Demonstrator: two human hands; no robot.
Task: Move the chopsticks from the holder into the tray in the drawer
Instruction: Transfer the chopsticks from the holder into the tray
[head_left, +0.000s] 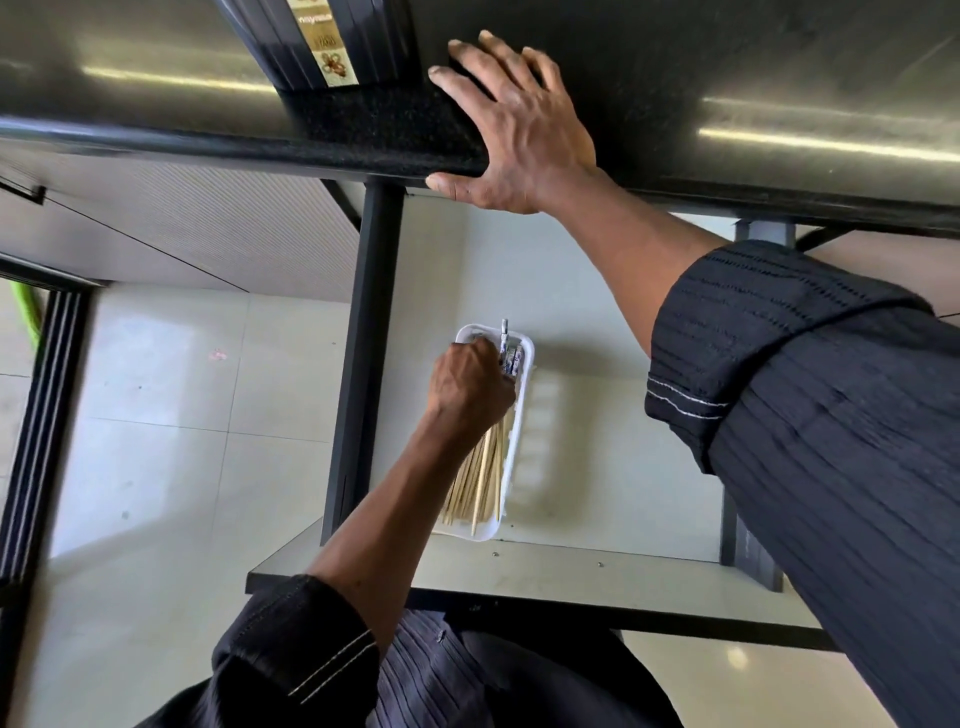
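Observation:
A white plastic tray (478, 532) lies in the open drawer (613, 426) under the counter. A bundle of pale bamboo chopsticks (480, 483) rests lengthwise in it. My left hand (467, 384) reaches into the tray's far end, fingers closed around blue-and-white patterned chopsticks (511, 361) whose ends stick out past the knuckles. My right hand (514, 135) lies flat on the black countertop (363, 135), fingers spread and thumb hooked under the edge, holding nothing. The holder is out of view.
A dark box with a gold label (322, 47) stands on the counter's far side. The drawer's pale front panel (545, 577) juts toward me. A black vertical frame (363, 364) borders the drawer's left side, with tiled floor (156, 415) beyond.

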